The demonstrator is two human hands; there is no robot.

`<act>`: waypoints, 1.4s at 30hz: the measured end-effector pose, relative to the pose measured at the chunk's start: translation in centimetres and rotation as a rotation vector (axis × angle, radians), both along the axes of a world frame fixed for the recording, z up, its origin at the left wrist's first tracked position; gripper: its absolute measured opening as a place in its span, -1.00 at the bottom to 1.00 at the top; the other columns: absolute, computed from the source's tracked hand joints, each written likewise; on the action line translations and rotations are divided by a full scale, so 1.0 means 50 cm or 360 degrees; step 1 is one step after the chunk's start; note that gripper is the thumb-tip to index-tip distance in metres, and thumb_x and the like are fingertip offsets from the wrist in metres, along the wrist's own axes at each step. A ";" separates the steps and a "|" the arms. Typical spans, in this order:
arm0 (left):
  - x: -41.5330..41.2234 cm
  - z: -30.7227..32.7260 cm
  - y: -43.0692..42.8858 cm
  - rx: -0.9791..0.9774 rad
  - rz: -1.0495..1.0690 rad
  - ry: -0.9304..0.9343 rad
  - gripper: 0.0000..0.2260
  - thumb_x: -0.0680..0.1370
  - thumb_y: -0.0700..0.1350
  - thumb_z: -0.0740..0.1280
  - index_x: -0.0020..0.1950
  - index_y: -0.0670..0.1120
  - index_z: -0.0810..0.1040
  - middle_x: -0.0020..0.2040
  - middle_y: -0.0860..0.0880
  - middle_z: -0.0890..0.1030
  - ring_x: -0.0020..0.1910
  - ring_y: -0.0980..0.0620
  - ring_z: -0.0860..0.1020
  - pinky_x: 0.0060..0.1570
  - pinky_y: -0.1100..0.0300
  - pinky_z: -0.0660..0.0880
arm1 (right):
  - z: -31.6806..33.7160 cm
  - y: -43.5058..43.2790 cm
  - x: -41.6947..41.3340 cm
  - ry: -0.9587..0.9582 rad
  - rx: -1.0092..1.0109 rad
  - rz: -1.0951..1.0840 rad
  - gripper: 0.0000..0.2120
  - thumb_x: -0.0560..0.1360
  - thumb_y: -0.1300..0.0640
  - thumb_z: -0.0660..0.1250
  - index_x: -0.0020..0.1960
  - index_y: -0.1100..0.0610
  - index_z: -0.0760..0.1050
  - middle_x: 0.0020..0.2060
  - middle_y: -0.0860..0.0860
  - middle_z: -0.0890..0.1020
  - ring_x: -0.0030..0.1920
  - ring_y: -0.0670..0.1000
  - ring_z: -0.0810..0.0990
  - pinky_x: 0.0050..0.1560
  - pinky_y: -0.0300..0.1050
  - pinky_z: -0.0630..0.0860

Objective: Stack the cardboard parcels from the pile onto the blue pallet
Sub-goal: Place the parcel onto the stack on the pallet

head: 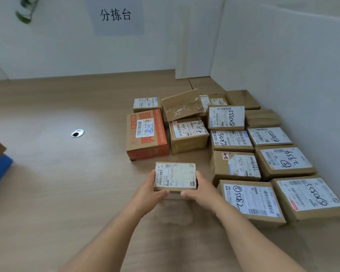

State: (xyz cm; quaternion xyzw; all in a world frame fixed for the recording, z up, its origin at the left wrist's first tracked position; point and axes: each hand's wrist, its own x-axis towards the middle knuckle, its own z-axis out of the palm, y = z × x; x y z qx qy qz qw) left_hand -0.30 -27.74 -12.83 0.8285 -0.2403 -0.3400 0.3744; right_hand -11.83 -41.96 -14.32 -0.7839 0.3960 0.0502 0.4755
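wood tabletop (pixel 47 193), parcel (pixel 175 176) (in both hands (pixel 148 190) (pixel 199 190))

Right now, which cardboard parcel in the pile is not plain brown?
The orange-red printed cardboard box, leftmost among them; all others are plain brown.

Head-worn wide view, forward and down.
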 end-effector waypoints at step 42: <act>0.095 0.160 0.742 -0.0557 0.0705 -0.0321 -0.47 0.48 -0.01 0.39 0.39 0.28 0.30 0.20 0.24 0.53 0.18 0.29 0.49 0.22 0.15 0.46 | 0.194 0.641 0.197 -0.1023 -0.0093 0.0573 -0.38 0.41 0.24 0.44 0.19 -0.34 0.27 0.09 -0.32 0.54 0.13 -0.27 0.52 0.08 -0.39 0.44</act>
